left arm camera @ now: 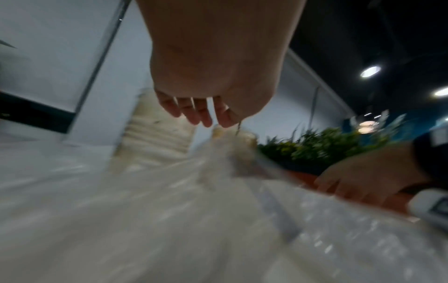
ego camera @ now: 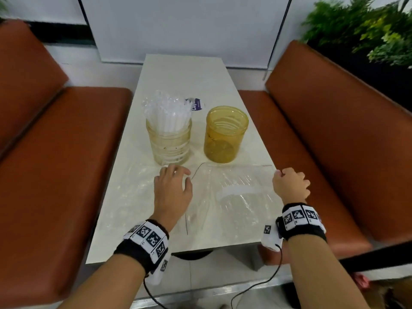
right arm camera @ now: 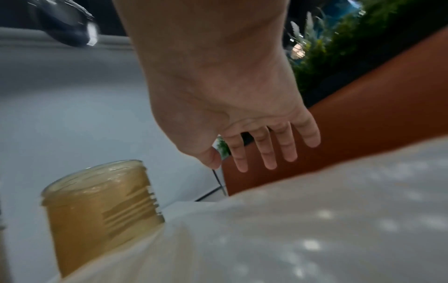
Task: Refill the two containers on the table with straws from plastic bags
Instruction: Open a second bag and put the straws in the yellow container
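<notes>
A clear jar (ego camera: 170, 146) packed with white straws (ego camera: 166, 114) stands mid-table; beside it on the right is an amber jar (ego camera: 223, 139) with nothing in it. A clear plastic bag (ego camera: 236, 210) with a bundle of straws (ego camera: 238, 189) inside lies in front of the jars. My left hand (ego camera: 187, 175) pinches the bag's dark top edge at its left corner, thumb against index finger (left arm camera: 227, 120). My right hand (ego camera: 278, 173) pinches the same edge at the right corner, by the table's side; in the right wrist view my right hand's (right arm camera: 223, 162) other fingers are spread straight.
A second, flat clear bag (ego camera: 131, 192) lies on the pale table (ego camera: 178, 70) to the left of my left hand. Packaging with a blue label (ego camera: 196, 104) sits behind the clear jar. Orange benches (ego camera: 55, 163) (ego camera: 323, 141) flank the table; plants (ego camera: 367, 30) at far right.
</notes>
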Motion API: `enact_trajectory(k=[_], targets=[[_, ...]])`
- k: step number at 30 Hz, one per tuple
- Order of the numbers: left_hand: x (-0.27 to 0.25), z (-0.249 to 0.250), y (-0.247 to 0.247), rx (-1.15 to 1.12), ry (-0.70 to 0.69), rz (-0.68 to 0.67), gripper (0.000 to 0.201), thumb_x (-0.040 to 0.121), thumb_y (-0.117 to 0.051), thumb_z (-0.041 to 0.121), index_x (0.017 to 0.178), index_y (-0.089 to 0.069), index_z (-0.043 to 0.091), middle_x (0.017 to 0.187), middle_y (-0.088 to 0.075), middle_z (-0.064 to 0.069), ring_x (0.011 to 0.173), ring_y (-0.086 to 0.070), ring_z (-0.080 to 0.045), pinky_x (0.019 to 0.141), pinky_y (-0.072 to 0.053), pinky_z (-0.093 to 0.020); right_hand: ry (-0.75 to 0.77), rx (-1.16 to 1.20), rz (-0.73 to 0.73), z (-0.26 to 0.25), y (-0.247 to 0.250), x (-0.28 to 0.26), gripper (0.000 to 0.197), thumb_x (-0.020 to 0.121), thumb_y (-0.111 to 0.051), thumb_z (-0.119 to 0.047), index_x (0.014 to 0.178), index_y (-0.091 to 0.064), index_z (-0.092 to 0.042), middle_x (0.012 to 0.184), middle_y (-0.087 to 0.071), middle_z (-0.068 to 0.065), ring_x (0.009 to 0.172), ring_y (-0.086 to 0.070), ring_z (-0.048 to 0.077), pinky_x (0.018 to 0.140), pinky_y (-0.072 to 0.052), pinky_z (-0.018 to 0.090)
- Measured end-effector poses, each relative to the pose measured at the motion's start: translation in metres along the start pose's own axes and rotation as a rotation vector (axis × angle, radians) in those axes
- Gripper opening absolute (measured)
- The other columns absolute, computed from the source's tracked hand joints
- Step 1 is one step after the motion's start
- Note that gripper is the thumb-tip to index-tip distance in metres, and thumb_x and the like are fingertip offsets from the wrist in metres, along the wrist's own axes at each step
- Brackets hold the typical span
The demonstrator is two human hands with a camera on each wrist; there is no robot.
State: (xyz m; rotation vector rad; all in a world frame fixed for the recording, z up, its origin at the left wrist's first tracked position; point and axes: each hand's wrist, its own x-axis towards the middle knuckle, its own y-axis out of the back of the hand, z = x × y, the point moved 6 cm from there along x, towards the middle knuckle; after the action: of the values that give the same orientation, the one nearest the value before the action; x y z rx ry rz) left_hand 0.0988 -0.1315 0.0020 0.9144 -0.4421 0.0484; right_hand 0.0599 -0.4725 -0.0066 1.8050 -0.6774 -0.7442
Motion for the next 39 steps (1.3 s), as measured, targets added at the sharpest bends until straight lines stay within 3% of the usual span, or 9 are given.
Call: enact_trajectory(k=[4, 7, 14, 17, 23, 27, 30, 34, 39], targets=[[0.012, 0.061, -0.034, -0.243, 0.020, -0.279, 0.008, 0.092, -0.059, 0.021, 0.097, -0.066, 0.021, 0.081, -0.068, 0.002, 0.073, -0.064, -0.020, 0.070, -0.056, -0.039, -0.050, 0.059, -0.185, 0.023, -0.026, 0.014, 0.068, 0.098, -0.038, -0.056, 0.145, -0.043, -0.008, 0.144, -0.049, 0.018, 0.131, -0.046, 0.039, 0.105, -0.041, 0.051], [0.006, 0.083, -0.068, -0.043, 0.123, -0.529, 0.034, 0.100, -0.048, 0.040, 0.116, -0.066, 0.015, 0.100, -0.070, -0.010, 0.099, -0.066, -0.030, 0.084, -0.056, -0.040, -0.038, 0.169, -0.234, 0.023, -0.036, 0.018, 0.066, 0.099, -0.043, -0.052, 0.141, -0.047, -0.001, 0.133, -0.059, 0.017, 0.118, -0.058, 0.035, 0.088, -0.048, 0.038], [-0.008, 0.091, -0.096, 0.076, 0.339, -0.625, 0.052, 0.103, -0.040, 0.045, 0.136, -0.045, 0.006, 0.134, -0.051, -0.018, 0.121, -0.053, -0.037, 0.095, -0.045, -0.041, 0.074, 0.129, -0.321, 0.014, -0.042, 0.013, 0.056, 0.105, -0.033, -0.041, 0.134, -0.053, 0.002, 0.130, -0.059, 0.018, 0.113, -0.059, 0.034, 0.085, -0.043, 0.034], [-0.005, 0.096, -0.092, -0.033, 0.357, -0.546, 0.047, 0.104, -0.045, 0.033, 0.141, -0.040, 0.006, 0.136, -0.052, -0.018, 0.123, -0.053, -0.037, 0.097, -0.044, -0.040, 0.131, 0.174, -0.307, 0.009, -0.033, 0.013, 0.045, 0.106, -0.029, -0.037, 0.112, -0.056, -0.002, 0.101, -0.061, 0.011, 0.083, -0.056, 0.023, 0.074, -0.041, 0.032], [0.012, 0.124, -0.044, -0.312, 0.186, -0.229, 0.058, 0.091, -0.063, 0.009, 0.145, -0.041, 0.015, 0.105, -0.060, -0.001, 0.101, -0.061, -0.020, 0.092, -0.051, -0.033, 0.297, 0.454, 0.009, 0.004, 0.036, -0.024, 0.030, 0.104, -0.036, -0.027, 0.092, -0.056, -0.007, 0.086, -0.059, 0.005, 0.077, -0.055, 0.021, 0.066, -0.045, 0.034], [0.020, 0.130, 0.003, -0.525, 0.091, -0.001, 0.096, 0.081, -0.072, -0.003, 0.156, -0.019, 0.025, 0.082, -0.058, 0.010, 0.079, -0.060, -0.007, 0.079, -0.056, -0.029, 0.401, 0.648, 0.128, 0.003, 0.083, -0.058, 0.028, 0.102, -0.047, -0.026, 0.093, -0.052, 0.000, 0.082, -0.055, 0.005, 0.069, -0.046, 0.020, 0.060, -0.040, 0.030], [0.018, 0.126, 0.026, -0.557, 0.068, 0.060, 0.115, 0.081, -0.075, -0.002, 0.161, 0.001, 0.026, 0.079, -0.058, 0.010, 0.076, -0.061, -0.008, 0.080, -0.056, -0.022, 0.471, 0.833, 0.064, -0.006, 0.092, -0.073, 0.014, 0.100, -0.056, -0.024, 0.111, -0.050, -0.017, 0.095, -0.063, -0.006, 0.082, -0.063, 0.018, 0.070, -0.054, 0.034], [0.012, 0.105, 0.046, -0.534, 0.060, 0.051, 0.091, 0.079, -0.075, -0.007, 0.155, -0.033, 0.020, 0.079, -0.058, 0.005, 0.079, -0.062, -0.013, 0.089, -0.059, -0.031, 0.559, 0.862, 0.036, -0.023, 0.081, -0.084, 0.020, 0.101, -0.058, -0.021, 0.119, -0.050, -0.025, 0.100, -0.066, -0.015, 0.090, -0.067, 0.004, 0.076, -0.058, 0.032], [0.002, 0.062, 0.054, -0.370, 0.188, 0.010, 0.067, 0.070, -0.081, 0.002, 0.120, -0.048, 0.031, 0.074, -0.059, 0.006, 0.070, -0.060, -0.011, 0.066, -0.054, -0.032, 0.497, 0.818, -0.050, -0.036, 0.033, -0.076, 0.008, 0.100, -0.057, -0.018, 0.105, -0.053, -0.023, 0.093, -0.069, -0.002, 0.086, -0.070, 0.027, 0.070, -0.058, 0.048]])
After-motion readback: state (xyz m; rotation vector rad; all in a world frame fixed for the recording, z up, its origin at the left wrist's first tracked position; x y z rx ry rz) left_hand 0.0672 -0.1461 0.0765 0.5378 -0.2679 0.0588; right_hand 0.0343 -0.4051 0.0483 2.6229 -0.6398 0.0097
